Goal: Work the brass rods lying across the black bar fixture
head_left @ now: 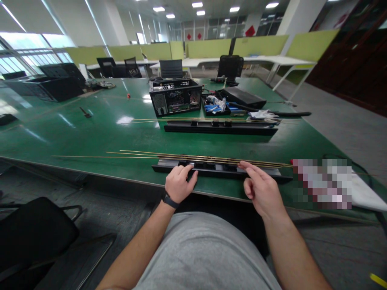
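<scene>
A long black channel-shaped bar point(225, 174) lies along the near edge of the green table, with dark fittings inside it. Several thin brass-coloured rods point(142, 155) run lengthwise over it and stick out far to the left. My left hand point(180, 183) rests at the bar's left part, fingertips on its inside and thumb apart; nothing shows in its grasp. Over the right part is my right hand point(262, 189), its index and middle fingers stretched to the rods and the others curled. Whether those fingertips press the rods or the bar, I cannot tell.
Farther back lies a second black bar point(219, 129) with rods above it. Behind stand an opened computer case point(175, 98) and a black tray point(216, 109) of blue and white items. White gloves point(263, 116) lie right of them. A partly blurred packet point(322, 181) is at right.
</scene>
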Demonstrator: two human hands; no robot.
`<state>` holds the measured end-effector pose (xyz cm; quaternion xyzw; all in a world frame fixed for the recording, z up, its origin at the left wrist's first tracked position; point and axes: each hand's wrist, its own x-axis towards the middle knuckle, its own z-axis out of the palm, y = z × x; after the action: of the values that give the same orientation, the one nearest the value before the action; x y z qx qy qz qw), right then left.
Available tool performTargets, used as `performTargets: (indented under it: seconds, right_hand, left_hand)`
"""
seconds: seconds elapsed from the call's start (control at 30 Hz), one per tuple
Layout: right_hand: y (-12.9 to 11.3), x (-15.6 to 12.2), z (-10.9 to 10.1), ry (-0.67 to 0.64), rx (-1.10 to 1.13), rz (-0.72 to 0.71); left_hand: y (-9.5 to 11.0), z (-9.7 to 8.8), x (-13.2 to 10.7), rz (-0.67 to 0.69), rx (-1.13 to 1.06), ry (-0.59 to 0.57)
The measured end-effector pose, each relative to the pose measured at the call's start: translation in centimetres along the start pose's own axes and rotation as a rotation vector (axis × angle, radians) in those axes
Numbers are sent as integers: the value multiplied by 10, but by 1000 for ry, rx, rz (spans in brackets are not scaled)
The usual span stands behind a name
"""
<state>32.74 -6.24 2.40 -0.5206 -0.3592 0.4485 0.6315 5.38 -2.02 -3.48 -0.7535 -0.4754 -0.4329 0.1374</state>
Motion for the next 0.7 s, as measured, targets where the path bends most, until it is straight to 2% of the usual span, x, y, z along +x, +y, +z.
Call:
performTargets:
  seconds: [0.27,0.53,0.7]
  right_hand:
    - [-2,3,-1,79,44,-15]
    - [3,1,4,12,23,-2]
    - [1,4,2,62,52,-2]
  left_hand:
    - [1,-1,1,0,1,4]
    - [0,1,0,11,1,16]
    - [-1,1,0,20,-9,21]
